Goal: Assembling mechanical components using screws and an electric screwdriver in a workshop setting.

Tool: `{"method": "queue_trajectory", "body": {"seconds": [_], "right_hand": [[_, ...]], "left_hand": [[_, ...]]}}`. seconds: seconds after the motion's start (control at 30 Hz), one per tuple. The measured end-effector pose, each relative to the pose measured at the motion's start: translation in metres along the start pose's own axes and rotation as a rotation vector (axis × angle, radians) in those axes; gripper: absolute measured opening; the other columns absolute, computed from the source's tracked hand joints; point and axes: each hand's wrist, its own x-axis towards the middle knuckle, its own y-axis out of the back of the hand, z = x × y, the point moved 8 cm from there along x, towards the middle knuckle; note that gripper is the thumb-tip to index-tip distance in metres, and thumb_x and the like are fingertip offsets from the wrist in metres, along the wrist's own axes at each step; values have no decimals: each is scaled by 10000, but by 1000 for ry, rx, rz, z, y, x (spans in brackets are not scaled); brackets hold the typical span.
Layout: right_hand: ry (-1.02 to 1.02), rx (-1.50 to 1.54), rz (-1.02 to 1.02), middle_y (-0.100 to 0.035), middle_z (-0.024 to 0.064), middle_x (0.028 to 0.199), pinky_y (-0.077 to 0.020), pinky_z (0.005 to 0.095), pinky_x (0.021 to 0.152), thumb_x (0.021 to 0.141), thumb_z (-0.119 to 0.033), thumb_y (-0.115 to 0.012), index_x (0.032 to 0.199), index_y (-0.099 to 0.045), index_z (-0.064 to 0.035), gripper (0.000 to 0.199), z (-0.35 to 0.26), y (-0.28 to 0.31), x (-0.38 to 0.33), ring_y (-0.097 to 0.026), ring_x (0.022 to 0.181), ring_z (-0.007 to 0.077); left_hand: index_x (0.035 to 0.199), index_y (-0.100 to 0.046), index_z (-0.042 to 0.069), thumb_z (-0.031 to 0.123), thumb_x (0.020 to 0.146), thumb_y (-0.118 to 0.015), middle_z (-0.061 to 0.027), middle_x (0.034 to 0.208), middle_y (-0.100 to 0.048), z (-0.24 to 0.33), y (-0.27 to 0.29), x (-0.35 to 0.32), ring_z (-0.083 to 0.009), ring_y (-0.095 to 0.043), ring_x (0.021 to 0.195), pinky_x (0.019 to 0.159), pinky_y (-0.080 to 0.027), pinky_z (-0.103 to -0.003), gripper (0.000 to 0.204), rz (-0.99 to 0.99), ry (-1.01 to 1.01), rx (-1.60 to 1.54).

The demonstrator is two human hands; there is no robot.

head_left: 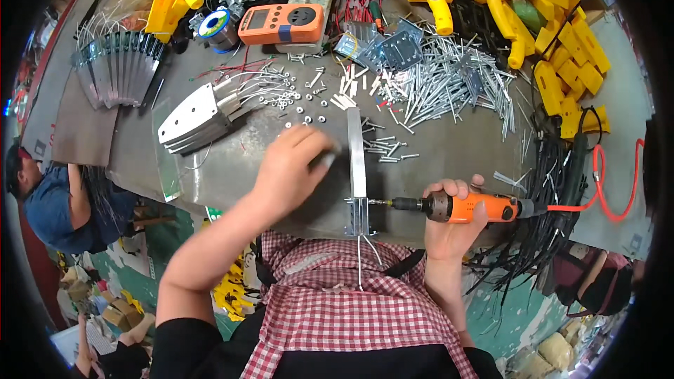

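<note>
Your right hand (453, 217) is clenched around the orange electric screwdriver (467, 208), bit pointing to 9 o'clock, tip touching the small bracket (358, 216) at the near end of the long metal strip (357, 154). That strip lies upright in the view on the grey worktable (232, 161), running from the bracket toward 12 o'clock.

Your left hand (291, 168) sits at 10 o'clock from the bracket, fingers curled down just beside the strip — motion-blurred at the tips, so you can't tell whether it pins the strip or pinches a small part.

Loose washers and screws (298, 102) lie at 12 o'clock from that hand; a pile of silver rods (449, 81) at 1 o'clock; a stack of metal plates (193, 118) at 10 o'clock.

Risks, as a judgement: the bracket hangs at the table edge, so side pressure from the bit could push the strip toward 9 o'clock or twist it if your left hand isn't bearing down. The bit may slip off the screw head. The red coiled hose (604, 182) near the black cable bundle (554, 189) could snag and tug the tool off line.
</note>
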Motion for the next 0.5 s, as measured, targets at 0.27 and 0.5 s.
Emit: {"method": "queue_trajectory", "body": {"seconds": [0.27,0.5], "right_hand": [[-42,18,15,-502,40,887,-349,419,954,805,-207,-647,1163,-462,-123,411,5,-3,2,-471,934,192],[-51,-7,-23,-559,25,883,-346,405,944,822,-243,-626,1108,-495,-142,331,8,-6,2,-484,927,185]], "left_hand": [[929,-570,-8,-36,807,-617,-79,973,-618,1,-36,-72,-144,-576,935,855,-457,-293,134,-20,705,-971],[933,-555,-11,-56,813,-589,-93,982,-609,4,-33,-79,-159,-582,935,848,-464,-298,132,119,564,-886]]}}
